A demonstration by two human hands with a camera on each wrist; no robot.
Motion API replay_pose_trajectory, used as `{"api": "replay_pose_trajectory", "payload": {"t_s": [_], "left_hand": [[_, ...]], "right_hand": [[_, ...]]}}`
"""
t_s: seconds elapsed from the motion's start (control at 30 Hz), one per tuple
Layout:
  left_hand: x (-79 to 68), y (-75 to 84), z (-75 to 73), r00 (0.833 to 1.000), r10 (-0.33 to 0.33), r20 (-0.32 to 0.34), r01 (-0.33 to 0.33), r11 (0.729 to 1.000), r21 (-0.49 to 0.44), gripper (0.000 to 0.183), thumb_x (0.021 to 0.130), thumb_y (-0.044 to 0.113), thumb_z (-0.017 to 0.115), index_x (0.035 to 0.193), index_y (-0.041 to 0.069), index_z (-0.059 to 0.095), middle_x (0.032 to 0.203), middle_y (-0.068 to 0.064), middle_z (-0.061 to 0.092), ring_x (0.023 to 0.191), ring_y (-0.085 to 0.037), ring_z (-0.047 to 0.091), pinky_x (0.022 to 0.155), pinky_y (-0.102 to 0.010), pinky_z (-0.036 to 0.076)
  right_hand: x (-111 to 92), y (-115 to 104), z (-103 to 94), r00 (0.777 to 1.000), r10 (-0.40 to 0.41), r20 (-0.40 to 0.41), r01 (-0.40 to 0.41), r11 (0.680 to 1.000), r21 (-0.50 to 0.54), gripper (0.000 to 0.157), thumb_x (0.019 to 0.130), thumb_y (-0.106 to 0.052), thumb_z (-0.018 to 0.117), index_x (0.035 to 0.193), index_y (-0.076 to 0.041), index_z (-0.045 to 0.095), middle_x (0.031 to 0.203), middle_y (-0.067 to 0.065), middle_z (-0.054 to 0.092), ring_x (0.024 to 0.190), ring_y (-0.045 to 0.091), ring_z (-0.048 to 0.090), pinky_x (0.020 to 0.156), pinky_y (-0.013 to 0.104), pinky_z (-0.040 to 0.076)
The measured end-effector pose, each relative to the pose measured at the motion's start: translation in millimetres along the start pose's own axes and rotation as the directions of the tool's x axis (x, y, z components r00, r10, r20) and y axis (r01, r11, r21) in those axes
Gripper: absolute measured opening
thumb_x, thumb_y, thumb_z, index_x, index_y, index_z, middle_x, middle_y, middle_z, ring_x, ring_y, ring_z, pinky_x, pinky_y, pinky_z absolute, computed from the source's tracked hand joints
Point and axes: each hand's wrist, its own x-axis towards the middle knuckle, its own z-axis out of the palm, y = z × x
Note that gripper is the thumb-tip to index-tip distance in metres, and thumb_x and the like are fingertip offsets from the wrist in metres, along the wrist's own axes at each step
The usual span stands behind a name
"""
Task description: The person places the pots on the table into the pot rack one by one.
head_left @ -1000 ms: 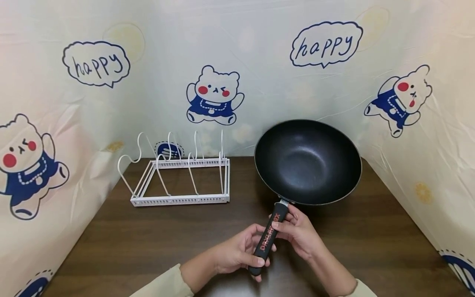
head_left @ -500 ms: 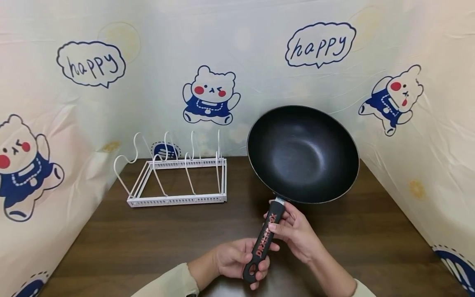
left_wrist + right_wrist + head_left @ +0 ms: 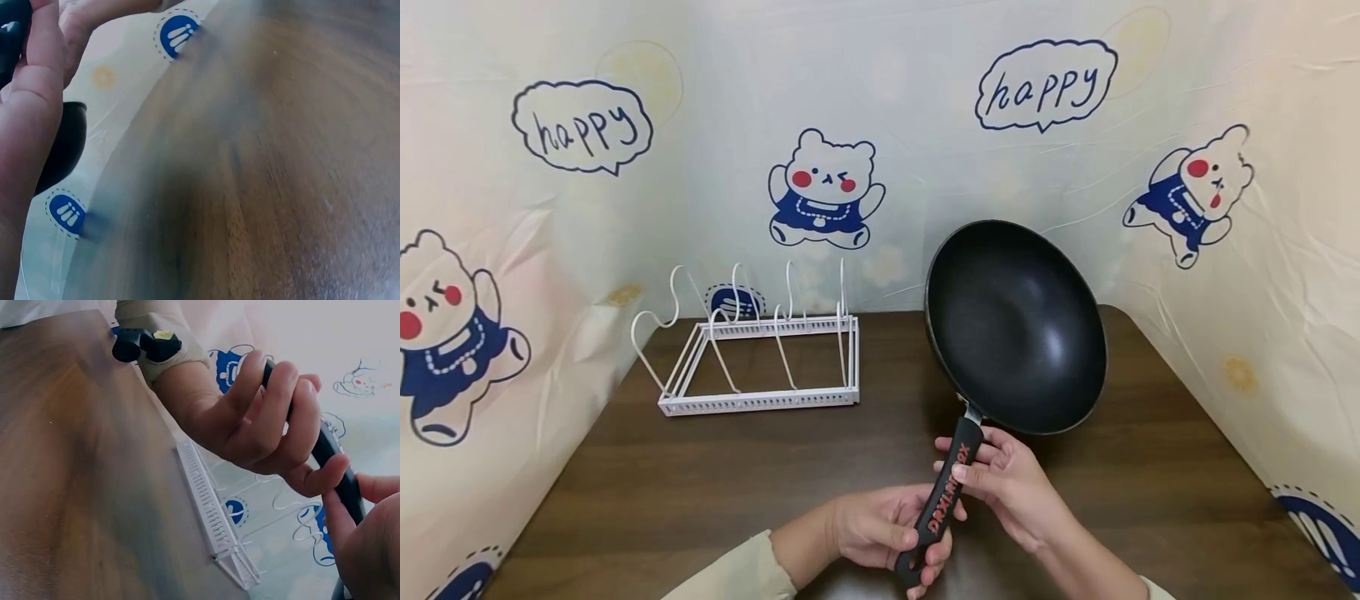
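A black wok [image 3: 1015,325] is held tilted above the right half of the table, its dark inside turned toward me in the head view. My left hand [image 3: 887,529] grips the end of its black handle [image 3: 951,492], which bears red lettering. Higher up, close to the pan, my right hand [image 3: 1011,483] pinches the same handle with thumb and fingers. In the left wrist view a slice of the wok [image 3: 65,147] shows behind the left hand [image 3: 31,119]. The right wrist view has the left hand's fingers curled round the handle [image 3: 328,447].
On the table's left half stands a white metal rack [image 3: 760,402] with several upright curved wire dividers. The brown wooden table [image 3: 722,467] is enclosed at back and sides by a pale cloth [image 3: 925,167] printed with cartoon bears.
The wok first rose and shifted slightly left, then turned about its handle, so its rim now looks narrower and leans right. Both hands have stayed on the handle.
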Motion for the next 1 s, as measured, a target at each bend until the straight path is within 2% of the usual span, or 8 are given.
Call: {"api": "replay_pose_trajectory", "payload": {"t_s": [0.13,0.27,0.47,0.63,0.73,0.9,1.0], "left_hand": [[-1.0,-3.3,-2.4,0.997,-0.033,-0.075,0.036,0.999,0.027,0.056,0.091,0.038,0.064,0.133,0.02,0.033,0.098,0.003,0.056,0.091,-0.011,0.062,0.077,-0.03,0.054],[-2.0,-7.3,-3.3,0.986,-0.066,-0.156,0.076,0.995,0.061,0.06,0.091,0.037,0.067,0.135,0.015,0.032,0.099,0.002,0.059,0.092,-0.012,0.064,0.079,-0.03,0.056],[-3.3,-13.0,-6.8,0.958,-0.079,-0.277,0.125,0.98,0.152,0.058,0.092,0.031,0.068,0.133,0.009,0.033,0.095,-0.001,0.063,0.086,-0.014,0.066,0.074,-0.028,0.056],[-4.4,-13.9,-6.5,0.931,-0.089,-0.353,0.172,0.962,0.211,0.063,0.093,0.022,0.069,0.136,0.0,0.029,0.093,-0.003,0.063,0.083,-0.016,0.067,0.069,-0.028,0.057],[-4.8,-11.7,-6.5,0.925,-0.091,-0.368,0.183,0.957,0.223,0.066,0.092,0.023,0.07,0.136,-0.001,0.027,0.094,-0.001,0.064,0.083,-0.016,0.067,0.067,-0.029,0.058],[-3.3,-9.0,-4.9,0.938,-0.04,-0.343,0.127,0.964,0.234,0.07,0.092,0.024,0.069,0.135,-0.004,0.022,0.093,-0.003,0.063,0.081,-0.016,0.066,0.06,-0.028,0.058],[-2.5,-10.7,-4.2,0.941,-0.036,-0.337,0.119,0.966,0.229,0.068,0.093,0.023,0.069,0.135,-0.003,0.022,0.092,-0.004,0.063,0.08,-0.016,0.066,0.058,-0.026,0.057]], "right_hand": [[-0.8,1.5,-0.3,1.0,0.02,-0.021,-0.02,1.0,-0.005,0.063,0.084,0.01,0.065,0.134,0.014,0.026,0.125,0.023,0.061,0.107,0.03,0.065,0.092,0.038,0.053],[-1.3,3.6,-0.2,0.997,0.037,-0.065,-0.039,0.999,-0.037,0.066,0.079,0.012,0.068,0.133,0.012,0.029,0.119,0.02,0.063,0.105,0.028,0.066,0.089,0.035,0.054],[0.3,8.9,1.5,0.992,0.026,-0.127,-0.036,0.996,-0.077,0.069,0.076,0.015,0.071,0.132,0.013,0.033,0.107,0.014,0.06,0.097,0.021,0.064,0.083,0.031,0.056],[2.0,9.9,3.4,0.99,0.019,-0.139,-0.036,0.992,-0.122,0.067,0.077,0.014,0.072,0.133,0.015,0.036,0.107,0.016,0.062,0.095,0.024,0.066,0.083,0.031,0.057],[3.0,7.0,8.5,0.985,0.014,-0.173,-0.041,0.987,-0.154,0.068,0.077,0.015,0.071,0.135,0.015,0.036,0.11,0.018,0.063,0.098,0.027,0.066,0.085,0.03,0.056],[6.1,4.2,15.5,0.973,-0.03,-0.228,-0.007,0.987,-0.16,0.065,0.076,0.017,0.07,0.133,0.013,0.039,0.109,0.021,0.065,0.099,0.031,0.066,0.084,0.033,0.057],[7.5,6.8,14.7,0.976,-0.032,-0.215,-0.001,0.988,-0.155,0.063,0.075,0.019,0.069,0.13,0.013,0.04,0.105,0.019,0.065,0.095,0.03,0.067,0.082,0.034,0.057]]}}
